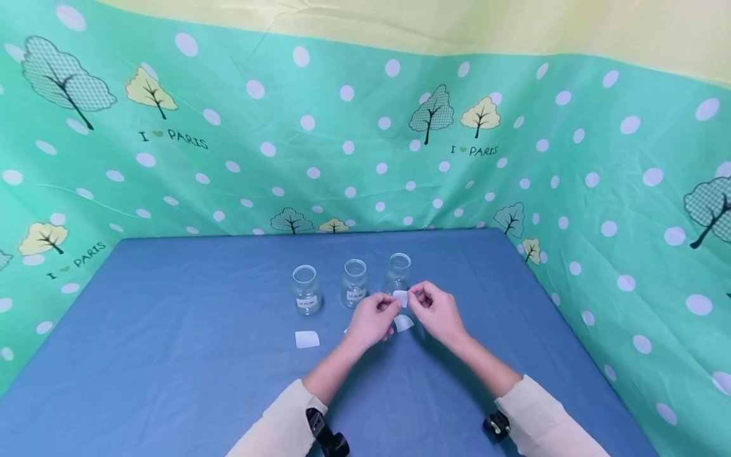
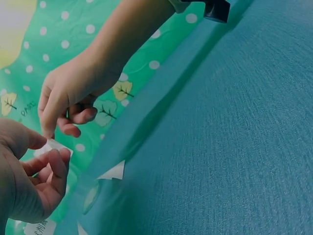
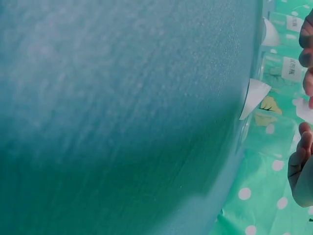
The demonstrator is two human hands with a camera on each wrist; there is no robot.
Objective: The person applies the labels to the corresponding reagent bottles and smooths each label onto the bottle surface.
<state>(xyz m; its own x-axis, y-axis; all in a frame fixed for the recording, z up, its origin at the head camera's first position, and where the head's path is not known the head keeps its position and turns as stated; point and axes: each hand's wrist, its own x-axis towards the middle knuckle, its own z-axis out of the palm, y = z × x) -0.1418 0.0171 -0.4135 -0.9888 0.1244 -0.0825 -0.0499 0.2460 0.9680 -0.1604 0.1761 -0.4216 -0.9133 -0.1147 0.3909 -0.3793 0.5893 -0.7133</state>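
Between my two hands is a small white label (image 1: 400, 298), held in front of the right-hand glass jar (image 1: 398, 270). My left hand (image 1: 370, 322) pinches its left edge between thumb and fingers. The fingertips of my right hand (image 1: 441, 313) pinch its right edge; in the left wrist view they come down on the label (image 2: 55, 146) from above. Two more glass jars stand in a row to the left: the middle jar (image 1: 355, 274) and the left jar (image 1: 306, 285), each bearing a white printed label. My hands partly hide the right jar's lower part.
A white piece of paper (image 1: 307, 340) lies before the left jar. Another, with a raised corner (image 1: 403, 323), lies under my hands, and a third is mostly hidden by my left hand. A blue cloth (image 1: 188, 330) covers the table; a green dotted curtain (image 1: 240, 165) hangs behind.
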